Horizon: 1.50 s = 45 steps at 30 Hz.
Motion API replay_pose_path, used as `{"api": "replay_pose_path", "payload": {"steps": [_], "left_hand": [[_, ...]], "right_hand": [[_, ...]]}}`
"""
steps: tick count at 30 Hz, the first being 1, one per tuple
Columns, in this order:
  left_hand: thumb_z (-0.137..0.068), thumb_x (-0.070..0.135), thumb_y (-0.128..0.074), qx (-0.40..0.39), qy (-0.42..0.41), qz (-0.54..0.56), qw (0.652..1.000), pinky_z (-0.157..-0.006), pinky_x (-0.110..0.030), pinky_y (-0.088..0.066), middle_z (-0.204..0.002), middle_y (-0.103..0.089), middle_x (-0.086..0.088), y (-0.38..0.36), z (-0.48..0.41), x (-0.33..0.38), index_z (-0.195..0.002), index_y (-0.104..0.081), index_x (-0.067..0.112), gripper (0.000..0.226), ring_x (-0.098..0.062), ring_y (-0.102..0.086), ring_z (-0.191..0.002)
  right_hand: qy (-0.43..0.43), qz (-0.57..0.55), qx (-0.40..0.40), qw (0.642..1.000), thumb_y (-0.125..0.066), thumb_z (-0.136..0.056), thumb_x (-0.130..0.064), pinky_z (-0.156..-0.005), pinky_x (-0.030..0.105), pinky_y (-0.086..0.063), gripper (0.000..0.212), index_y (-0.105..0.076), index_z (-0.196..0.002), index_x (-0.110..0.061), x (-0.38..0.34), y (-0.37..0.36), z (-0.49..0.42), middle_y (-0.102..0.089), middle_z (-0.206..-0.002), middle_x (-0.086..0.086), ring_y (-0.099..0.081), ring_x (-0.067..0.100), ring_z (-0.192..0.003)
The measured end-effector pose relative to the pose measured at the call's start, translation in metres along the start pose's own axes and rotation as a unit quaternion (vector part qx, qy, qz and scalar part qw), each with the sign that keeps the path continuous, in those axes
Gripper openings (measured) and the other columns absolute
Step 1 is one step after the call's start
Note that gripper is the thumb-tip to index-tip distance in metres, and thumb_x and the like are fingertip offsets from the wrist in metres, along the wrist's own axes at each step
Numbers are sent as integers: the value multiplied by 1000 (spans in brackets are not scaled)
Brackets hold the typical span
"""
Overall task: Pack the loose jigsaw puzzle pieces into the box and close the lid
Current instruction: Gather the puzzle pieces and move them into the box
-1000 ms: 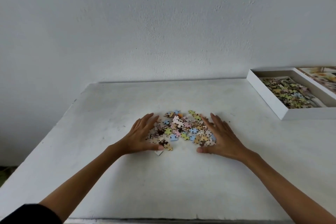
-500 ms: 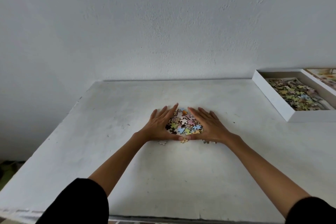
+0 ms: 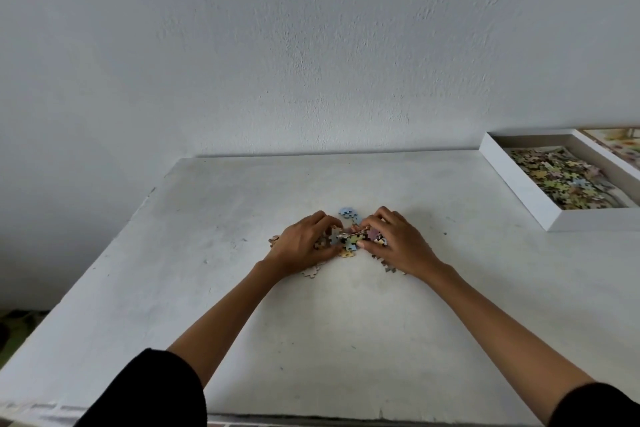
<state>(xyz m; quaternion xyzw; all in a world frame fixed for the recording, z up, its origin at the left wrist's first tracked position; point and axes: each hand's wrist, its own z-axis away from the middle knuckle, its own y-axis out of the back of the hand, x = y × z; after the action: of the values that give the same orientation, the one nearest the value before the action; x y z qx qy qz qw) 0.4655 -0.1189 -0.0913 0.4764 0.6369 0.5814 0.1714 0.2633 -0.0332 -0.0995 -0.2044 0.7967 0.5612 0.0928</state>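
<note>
Cardboard pieces (image 3: 349,239) sit heaped mid-table (image 3: 311,340), well apart from the box (image 3: 519,184) at the far right, which already holds many. They look light, thin and prone to scatter, so the heap is best cupped from both sides and underneath. Observed: the left hand (image 3: 303,248) and right hand (image 3: 400,248) each curl their fingers round the heap, squeezing it between them, while a few strays (image 3: 313,270) lie flat beside the wrists.

A matt, chalky white finish, scuffed and faintly stained, is being shown by the worktop (image 3: 311,340). Behind the worktop, a rough, matt plastered wall (image 3: 311,45) is being seen. At the worktop's middle, thin printed card is being shown by the puzzle pieces (image 3: 349,239); at its right edge, smooth white cardboard by the box (image 3: 595,218).
</note>
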Motion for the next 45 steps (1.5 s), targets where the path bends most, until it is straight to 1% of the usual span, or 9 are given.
{"api": "replay_pose_path", "payload": {"steps": [3,8,14,24,31,36,39,42,45], "left_hand": [[-87,35,-57,30,-22,-7,999,-58,-26,-41,-91,-63,-4,0,1,1,-105,-62,16,27,-21,-59,-74],[-84,21,-63,100,-14,73,992,-56,-14,-38,-76,-64,-6,3,3,3,-91,-68,8,16,-12,-54,-62],[-81,17,-66,146,-22,119,982,-55,-6,-35,-70,-61,-3,12,-18,25,-86,-70,4,14,-6,-48,-63],[-82,19,-67,142,-98,145,974,-56,-7,-37,-77,-61,5,10,-103,101,-88,-71,7,13,-6,-54,-66],[-82,14,-66,124,-98,218,963,-43,-11,-47,-77,-57,0,-15,-187,180,-90,-70,5,13,-5,-54,-56],[-84,13,-64,118,-112,225,961,-45,-10,-48,-78,-53,13,-39,-239,231,-97,-68,3,17,6,-56,-62],[-83,10,-64,119,-125,214,961,-55,-2,-45,-85,-58,12,-56,-262,252,-103,-67,4,21,18,-55,-71],[-83,16,-66,121,-119,190,967,-68,-15,-49,-100,-71,-7,-74,-280,265,-100,-69,6,20,-2,-62,-80],[-81,16,-67,116,-104,167,974,-61,-14,-43,-87,-71,-12,-95,-296,273,-90,-70,3,16,-17,-60,-68]], "right_hand": [[-1,-2,31,1000,-63,-82,-32,-55,24,-41,30,-62,-103,-11,-1,1,0,-60,-89,5,-60,21,-73],[-45,-113,80,989,-71,-77,-25,-67,30,-52,29,-67,-97,-4,1,11,-2,-70,-90,10,-65,22,-80],[-55,-166,141,974,-74,-74,-21,-63,11,-42,26,-68,-92,-3,4,39,-11,-70,-85,10,-63,19,-75],[-77,-157,205,963,-72,-76,-21,-60,5,-40,25,-67,-92,-2,62,132,-12,-64,-81,1,-57,9,-71],[-96,-114,220,964,-72,-76,-25,-55,6,-35,27,-67,-89,-1,146,203,2,-63,-76,4,-50,3,-66],[-100,-86,213,968,-72,-76,-24,-56,15,-39,31,-67,-97,-1,199,242,10,-69,-87,13,-59,4,-62],[-111,-69,188,974,-72,-76,-25,-52,6,-35,34,-67,-99,-1,232,256,14,-65,-82,7,-50,-5,-50],[-115,-59,157,979,-71,-76,-28,-58,5,-36,35,-67,-100,-3,264,262,14,-70,-91,10,-55,1,-65],[-132,-57,128,981,-71,-75,-34,-72,26,-44,38,-67,-100,-6,294,262,15,-71,-99,12,-63,21,-87]]}}
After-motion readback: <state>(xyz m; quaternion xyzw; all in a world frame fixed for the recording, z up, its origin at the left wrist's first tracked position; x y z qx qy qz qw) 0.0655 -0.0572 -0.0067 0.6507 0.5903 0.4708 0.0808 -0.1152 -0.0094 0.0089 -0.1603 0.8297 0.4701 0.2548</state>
